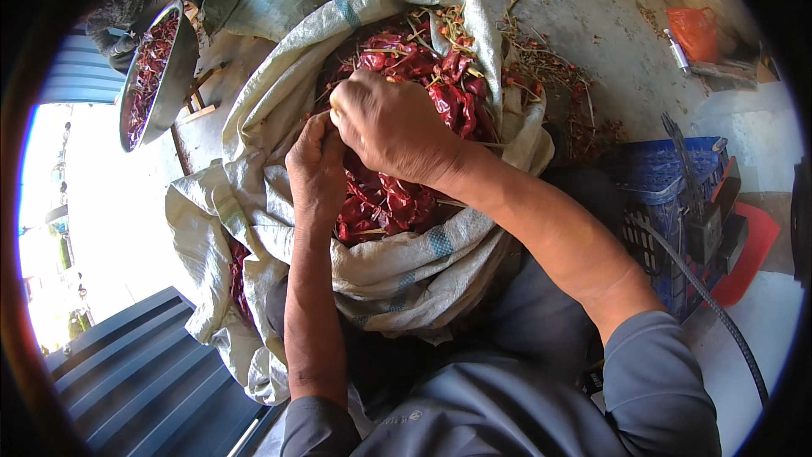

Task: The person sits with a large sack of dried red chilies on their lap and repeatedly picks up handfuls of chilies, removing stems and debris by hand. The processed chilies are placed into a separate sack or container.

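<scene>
A woven white plastic sack (406, 266) with its rim rolled down stands before me, filled with dried red chili peppers (396, 200), some with pale stems. Over the sack's left half, my left hand (317, 165) and my right hand (390, 127) meet at the fingertips. The right hand is curled, its back towards me, and covers part of the peppers. Whatever lies between the fingers is hidden by the hands; only a little red shows beside them. Small stems and orange-red bits (453, 22) are heaped at the sack's far right inside the rim.
Beside the sack at left is another white sack (206, 254) with red peppers. A person's gloved hand (124, 44) is at a metal basin (184, 70) of peppers. Stem debris (590, 120) litters the floor. A blue plastic crate (666, 165) stands right, near a braided cable (717, 304).
</scene>
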Demonstrator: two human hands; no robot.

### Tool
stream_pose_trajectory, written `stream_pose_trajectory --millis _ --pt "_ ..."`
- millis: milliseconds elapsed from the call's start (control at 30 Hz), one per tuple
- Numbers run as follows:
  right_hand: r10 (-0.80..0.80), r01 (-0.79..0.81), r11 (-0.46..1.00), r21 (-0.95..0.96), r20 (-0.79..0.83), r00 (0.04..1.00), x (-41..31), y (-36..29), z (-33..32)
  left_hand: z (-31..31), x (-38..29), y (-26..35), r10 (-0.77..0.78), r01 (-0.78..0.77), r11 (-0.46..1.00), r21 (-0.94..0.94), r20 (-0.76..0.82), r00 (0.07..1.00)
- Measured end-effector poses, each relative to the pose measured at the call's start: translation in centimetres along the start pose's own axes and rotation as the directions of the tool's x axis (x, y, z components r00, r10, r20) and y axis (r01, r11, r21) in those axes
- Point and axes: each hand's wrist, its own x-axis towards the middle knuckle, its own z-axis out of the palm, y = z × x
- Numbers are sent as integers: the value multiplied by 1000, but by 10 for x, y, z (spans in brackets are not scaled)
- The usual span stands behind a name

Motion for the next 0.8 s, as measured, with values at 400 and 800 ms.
stream_pose_trajectory --millis 400,800 --pt "509 -636 100 765 510 694 13 -6 -8 -7 3 10 -100 113 960 -256 64 993" --pt "146 -142 947 288 7 989 10 -14 -6 -11 1 0 -193 297 752 -589 234 953"
